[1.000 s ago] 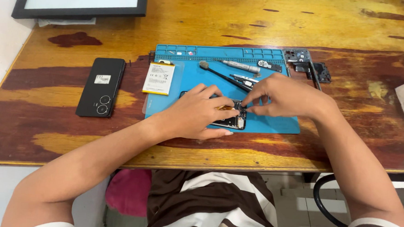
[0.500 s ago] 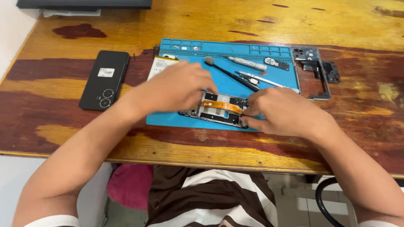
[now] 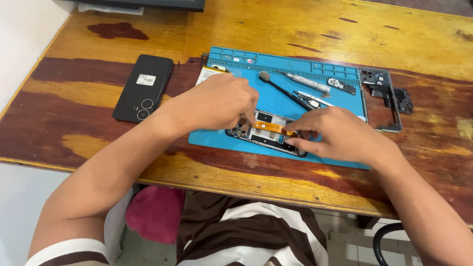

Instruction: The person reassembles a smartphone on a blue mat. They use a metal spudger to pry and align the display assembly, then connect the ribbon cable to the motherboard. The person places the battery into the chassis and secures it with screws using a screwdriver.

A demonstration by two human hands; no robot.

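the opened phone (image 3: 269, 133) lies on the blue mat (image 3: 281, 105), near its front edge, with an orange flex cable (image 3: 272, 127) across its middle. the left hand (image 3: 216, 102) rests over the left end of the phone, fingers curled down on it; i cannot tell if it grips anything. the right hand (image 3: 336, 135) pinches the right end of the cable between thumb and fingertips. a brush (image 3: 284, 91) and a screwdriver (image 3: 309, 83) lie behind on the mat. a black phone back (image 3: 143, 87) lies well apart on the wooden table (image 3: 307, 23), and a phone frame (image 3: 384, 97) sits just beside the mat.
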